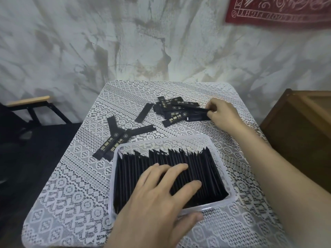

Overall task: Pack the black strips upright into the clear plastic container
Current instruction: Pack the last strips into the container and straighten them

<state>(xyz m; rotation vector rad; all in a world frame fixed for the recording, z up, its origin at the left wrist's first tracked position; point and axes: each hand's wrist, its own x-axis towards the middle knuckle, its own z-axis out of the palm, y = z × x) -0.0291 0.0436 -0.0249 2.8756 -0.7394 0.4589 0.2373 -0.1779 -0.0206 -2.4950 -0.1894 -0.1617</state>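
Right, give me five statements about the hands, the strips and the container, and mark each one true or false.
1. The left hand rests on the packed strips in the clear container. True.
2. The right hand is empty and lifted off the table. False: it pinches a strip at the loose pile on the lace tablecloth.
3. The strips in the container stand on edge in a row. True.
4. Every strip is already in the container. False: besides the pile, a few crossed strips lie beyond the container's far left corner.
5. A lid covers the container. False: it is open on top.
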